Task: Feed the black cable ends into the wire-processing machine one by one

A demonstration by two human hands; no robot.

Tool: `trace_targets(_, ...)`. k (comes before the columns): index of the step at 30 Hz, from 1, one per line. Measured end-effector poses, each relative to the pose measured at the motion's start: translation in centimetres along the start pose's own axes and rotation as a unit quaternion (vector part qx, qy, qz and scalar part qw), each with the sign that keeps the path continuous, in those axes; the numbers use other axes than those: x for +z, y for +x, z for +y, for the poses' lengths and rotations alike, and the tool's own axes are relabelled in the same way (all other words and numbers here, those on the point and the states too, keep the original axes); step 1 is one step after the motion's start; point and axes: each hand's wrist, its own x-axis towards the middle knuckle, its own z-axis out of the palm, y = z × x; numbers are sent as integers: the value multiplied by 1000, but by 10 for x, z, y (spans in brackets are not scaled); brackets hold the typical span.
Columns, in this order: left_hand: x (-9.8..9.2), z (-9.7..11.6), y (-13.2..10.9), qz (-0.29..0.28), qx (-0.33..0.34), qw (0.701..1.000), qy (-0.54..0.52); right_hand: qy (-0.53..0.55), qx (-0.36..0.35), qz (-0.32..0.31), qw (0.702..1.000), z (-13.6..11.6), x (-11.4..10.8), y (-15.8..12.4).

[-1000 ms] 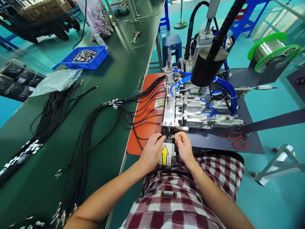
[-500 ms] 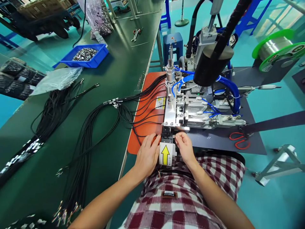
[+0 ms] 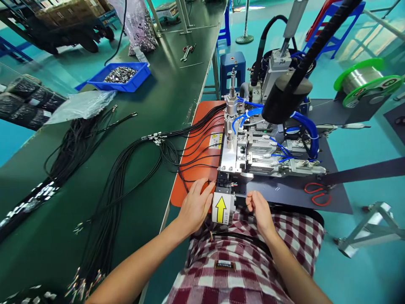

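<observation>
My left hand (image 3: 196, 206) rests at the front end of the orange plate (image 3: 202, 162), its fingers bent over a black cable beside the black feed block (image 3: 223, 184). The fingertips are partly hidden, so its grip is unclear. Thin coloured wire ends (image 3: 234, 184) stick out from the right side of the block. My right hand (image 3: 259, 209) is off to the right of them, fingers curled, touching no wires. A cover with a yellow arrow (image 3: 221, 208) sits between the hands. Several black cables (image 3: 198, 126) run across the orange plate into the metal machine (image 3: 230, 154).
Cable bundles (image 3: 115, 181) lie on the green table (image 3: 164, 177) at left. Behind them is a blue tray (image 3: 136, 80) of metal parts. Red-handled scissors (image 3: 319, 195) lie on the dark plate at right, and a green wire spool (image 3: 363, 82) stands beyond.
My right hand has moved right, away from the wire ends at the block, which now show. My left hand stays at the block. The view has shifted slightly.
</observation>
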Motion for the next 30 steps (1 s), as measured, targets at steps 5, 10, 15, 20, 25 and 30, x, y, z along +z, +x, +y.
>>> trace_targets(5, -10, -11, 42, 24, 45, 998, -46, -9, 29, 11, 999, 7, -10, -10)
trace_targets(10, -16, -21, 72, 31, 50, 997, -52, -1, 25, 9, 1000, 1, -10, -12)
trace_targets(15, -14, -18, 57, 39, 42, 997, -50, -2, 23, 8, 1000, -3, -15, -18)
trace_targets(20, -9, -19, 58, 27, 41, 997, -63, -5, 20, 12, 1000, -7, -18, -22)
trace_targets(25, -15, -26, 72, 23, 66, 990, -125, -7, 20, 15, 1000, -18, -17, -25)
trace_targets(30, -44, -29, 49, 25, 140, 965, -223, -20, 14, 15, 1000, -31, -22, -32)
